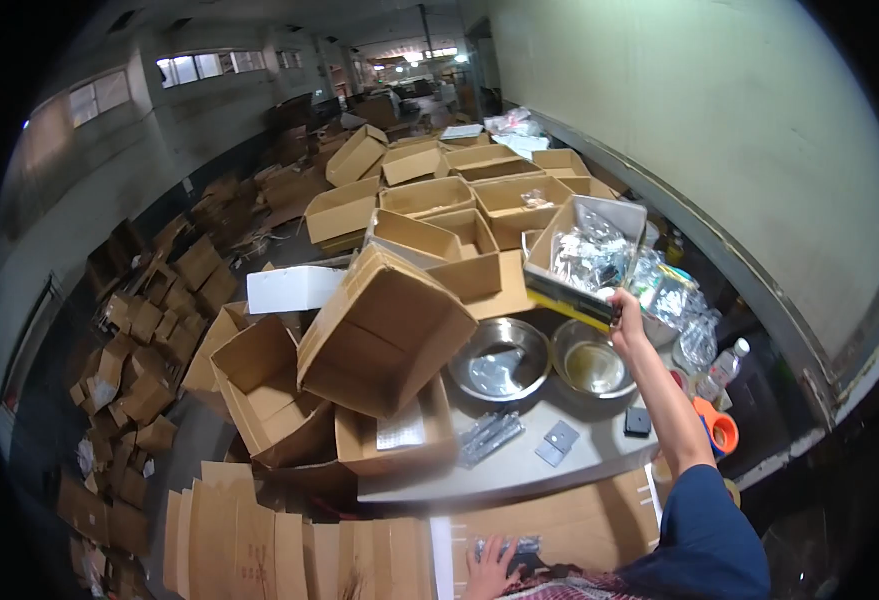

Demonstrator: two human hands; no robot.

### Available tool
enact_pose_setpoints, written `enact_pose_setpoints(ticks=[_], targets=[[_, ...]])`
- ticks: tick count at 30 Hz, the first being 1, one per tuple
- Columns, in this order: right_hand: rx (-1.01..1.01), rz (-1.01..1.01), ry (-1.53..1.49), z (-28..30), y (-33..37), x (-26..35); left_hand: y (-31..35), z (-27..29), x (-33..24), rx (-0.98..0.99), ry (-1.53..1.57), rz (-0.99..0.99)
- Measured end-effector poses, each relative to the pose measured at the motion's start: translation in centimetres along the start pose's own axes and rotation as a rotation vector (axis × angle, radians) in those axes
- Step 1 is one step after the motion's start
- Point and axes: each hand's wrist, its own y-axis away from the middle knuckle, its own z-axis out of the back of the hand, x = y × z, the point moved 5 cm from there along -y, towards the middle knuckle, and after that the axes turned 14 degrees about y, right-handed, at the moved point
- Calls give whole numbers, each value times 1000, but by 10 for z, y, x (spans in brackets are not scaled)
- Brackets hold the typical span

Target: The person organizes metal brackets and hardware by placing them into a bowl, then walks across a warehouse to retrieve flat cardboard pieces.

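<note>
My right hand (626,318) reaches forward with its arm stretched out. Its fingers are closed on the near corner of a tilted open box (565,298) with a yellow and black lower side. Clear plastic bags (591,248) fill that box. Low in the picture, my left hand (492,568) has its fingers spread over a small clear plastic packet (521,545) on brown cardboard. Two metal bowls stand below the box: the left bowl (469,377) holds a clear packet, the right bowl (564,362) something yellowish.
Plastic-wrapped strips (491,438), grey cards (556,443) and a small black block (637,422) lie on the white table (409,487). An orange tape roll (723,432) and a bottle (728,366) are at right. Open cartons (384,330) crowd the left and far side.
</note>
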Motion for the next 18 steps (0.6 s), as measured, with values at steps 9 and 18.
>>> enact_pose_setpoints(ticks=[9, 18], targets=[[125, -389, -146, 56, 342, 4, -27, 122, -36, -360, 1185, 286], [613, -492, 659, 67, 450, -58, 16, 158, -91, -229, 1795, 598]])
